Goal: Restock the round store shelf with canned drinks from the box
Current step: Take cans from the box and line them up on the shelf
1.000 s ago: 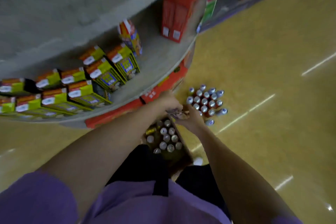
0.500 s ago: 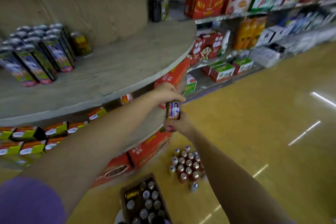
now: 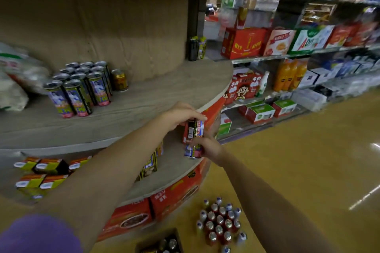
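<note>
Two hands meet at shelf edge: left hand (image 3: pixel 183 114) curls over top of upper can (image 3: pixel 193 130), right hand (image 3: pixel 207 146) grips lower can (image 3: pixel 192 151) from below. Box (image 3: pixel 162 243) w/ more cans sits at bottom frame, bottle cluster (image 3: pixel 221 223) beside it on floor. Round shelf (image 3: pixel 144 100) beyond carries tall cans (image 3: pixel 80 86) back-left, gold can (image 3: pixel 119 79) just beside them

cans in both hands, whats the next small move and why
Probably lift both cans onto the round shelf beside the standing cans. The left hand grips one can and the right hand another, both below the shelf edge; bare board lies beside that cluster.
</note>
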A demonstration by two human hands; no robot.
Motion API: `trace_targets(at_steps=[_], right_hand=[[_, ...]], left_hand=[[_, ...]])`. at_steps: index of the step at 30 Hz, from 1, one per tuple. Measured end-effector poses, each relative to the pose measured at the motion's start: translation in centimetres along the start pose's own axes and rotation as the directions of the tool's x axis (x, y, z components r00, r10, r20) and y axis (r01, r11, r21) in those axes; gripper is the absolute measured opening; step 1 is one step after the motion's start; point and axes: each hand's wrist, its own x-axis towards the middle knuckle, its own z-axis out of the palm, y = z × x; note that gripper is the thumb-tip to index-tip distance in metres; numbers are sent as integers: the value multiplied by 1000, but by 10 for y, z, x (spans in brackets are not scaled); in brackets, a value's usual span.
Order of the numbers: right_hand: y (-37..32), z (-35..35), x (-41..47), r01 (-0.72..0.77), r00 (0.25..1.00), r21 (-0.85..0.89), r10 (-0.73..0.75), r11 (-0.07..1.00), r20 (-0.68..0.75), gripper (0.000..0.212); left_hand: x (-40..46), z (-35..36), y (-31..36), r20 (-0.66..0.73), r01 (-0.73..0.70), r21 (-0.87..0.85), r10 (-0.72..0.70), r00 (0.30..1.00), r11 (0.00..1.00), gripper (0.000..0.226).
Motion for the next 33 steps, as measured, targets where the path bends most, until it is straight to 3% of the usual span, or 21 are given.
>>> trace_targets(at_steps=[4, 6, 9, 14, 19, 23, 28, 33], right_hand=[[-24, 13, -4, 74, 995, -134, -82, 988, -55, 42], [-30, 21, 5, 123, 979, -241, -158, 963, -131, 53], [-35, 38, 29, 106, 943, -391, -216, 914, -251, 73], [-74, 92, 33, 101, 895, -471, -287, 876, -342, 53], [-93, 146, 59, 124, 909, -419, -272, 899, -315, 56], [-101, 191, 86, 152, 919, -376, -271, 914, -286, 84], [-117, 242, 111, 124, 926, -424, -258, 897, -274, 78], [-128, 281, 127, 51, 920, -516, -241, 855, -310, 69]], left_hand=[[2, -21, -5, 41, -22, -97, 27, 999, 995, 26], [4, -34, -10, 80, -30, -161, 44, 996, 986, 20], [9, -62, -15, 90, -49, -202, 68, 994, 978, 29], [18, -118, -20, -14, -113, -191, 113, 994, 975, 40], [21, -174, -33, -21, -178, -35, 177, 984, 983, 49], [21, -220, -48, -46, -224, 85, 229, 972, 971, 58], [18, -268, -68, -66, -274, 254, 299, 952, 928, 58], [15, -309, -90, -34, -328, 468, 388, 921, 821, 59]])
